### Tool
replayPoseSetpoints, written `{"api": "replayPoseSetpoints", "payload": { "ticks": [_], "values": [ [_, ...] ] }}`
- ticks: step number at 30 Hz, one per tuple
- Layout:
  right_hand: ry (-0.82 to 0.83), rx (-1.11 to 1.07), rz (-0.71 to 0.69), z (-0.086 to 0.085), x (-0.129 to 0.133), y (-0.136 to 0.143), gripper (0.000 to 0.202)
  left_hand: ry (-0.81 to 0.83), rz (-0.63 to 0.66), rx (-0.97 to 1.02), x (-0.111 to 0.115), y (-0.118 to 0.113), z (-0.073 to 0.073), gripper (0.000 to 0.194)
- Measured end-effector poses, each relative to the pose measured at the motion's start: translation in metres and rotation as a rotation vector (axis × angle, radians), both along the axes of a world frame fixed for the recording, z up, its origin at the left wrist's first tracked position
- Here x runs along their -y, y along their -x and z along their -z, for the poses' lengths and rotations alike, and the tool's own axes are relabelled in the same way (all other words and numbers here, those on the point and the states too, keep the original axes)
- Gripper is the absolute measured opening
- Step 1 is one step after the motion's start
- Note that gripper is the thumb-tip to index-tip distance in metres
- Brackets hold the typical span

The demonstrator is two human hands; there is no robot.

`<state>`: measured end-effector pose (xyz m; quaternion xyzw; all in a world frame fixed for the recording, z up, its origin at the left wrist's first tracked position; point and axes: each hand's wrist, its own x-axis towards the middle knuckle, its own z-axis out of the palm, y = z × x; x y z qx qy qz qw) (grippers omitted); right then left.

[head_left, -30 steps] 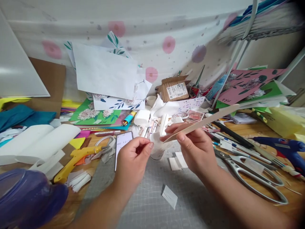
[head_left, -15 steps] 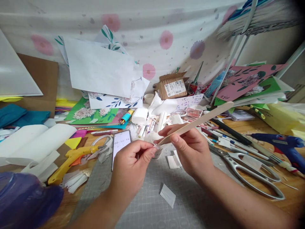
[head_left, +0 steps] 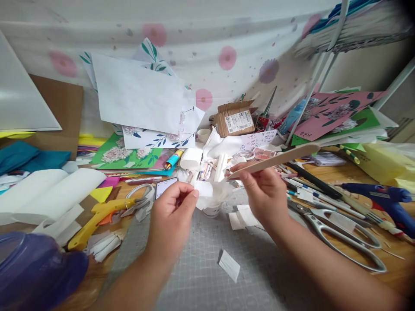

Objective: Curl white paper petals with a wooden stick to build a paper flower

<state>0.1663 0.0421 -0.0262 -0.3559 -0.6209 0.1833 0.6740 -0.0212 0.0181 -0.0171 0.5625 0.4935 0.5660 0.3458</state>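
My left hand [head_left: 177, 207] pinches a small white paper piece [head_left: 204, 189] between thumb and forefinger. Behind and below that piece stands a small white cup [head_left: 212, 211] with whitish translucent material at its mouth. To the right, my right hand [head_left: 264, 190] holds a flat wooden stick [head_left: 275, 160], its wide end pointing up and right, its other end towards the cup. White paper scraps [head_left: 243, 217] lie on the grey cutting mat [head_left: 194, 268] below my right hand, and a single white piece [head_left: 229, 265] lies nearer the front.
Large scissors [head_left: 343, 237] and a blue glue gun [head_left: 379, 190] lie on the right. At the left are a yellow glue gun [head_left: 97, 214], a phone [head_left: 165, 185] and a purple object [head_left: 39, 270]. A cardboard box [head_left: 236, 119] and stacked papers stand behind.
My hands have moved apart. The white piece in my left hand now shows flat, and the stick has moved away from my left fingers and tilts less steeply. More of the cup is visible.
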Motion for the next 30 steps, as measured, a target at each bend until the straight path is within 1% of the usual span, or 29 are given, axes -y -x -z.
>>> {"api": "replayPoseSetpoints", "payload": {
  "ticks": [2,3,5,7,9,14,20,25,29,30],
  "values": [
    [-0.027,0.189,-0.013,0.002,0.001,0.002,0.007,-0.034,-0.012,-0.015,0.0,0.001,0.001,0.016],
    [-0.024,0.244,-0.037,0.003,0.001,0.003,0.007,-0.055,-0.024,-0.027,0.0,0.001,0.001,0.015],
    [-0.005,0.302,-0.067,0.005,-0.001,0.004,0.007,-0.106,-0.051,-0.046,-0.001,0.002,0.002,0.014],
    [0.028,0.326,-0.055,0.006,-0.004,0.003,0.009,-0.155,-0.067,-0.044,-0.002,0.003,0.003,0.014],
    [0.069,0.321,-0.031,0.007,-0.007,0.002,0.01,-0.166,-0.067,-0.019,-0.004,0.003,0.004,0.016],
    [0.145,0.252,-0.043,0.004,-0.009,-0.004,0.011,-0.069,-0.038,0.064,-0.005,0.005,0.006,0.015],
    [0.172,0.036,-0.057,0.002,-0.012,-0.011,0.013,-0.033,-0.002,0.076,-0.006,0.003,0.005,0.016],
    [0.12,-0.052,-0.123,0.003,-0.007,-0.007,0.008,-0.076,0.041,0.038,-0.005,0.004,0.006,0.017],
    [0.02,-0.141,-0.204,-0.005,0.01,0.003,0.011,-0.125,0.11,-0.008,-0.001,0.004,0.005,0.017],
    [-0.026,-0.215,-0.263,-0.008,0.015,0.005,0.009,-0.143,0.129,-0.022,0.001,0.004,0.004,0.017]
  ]
}}
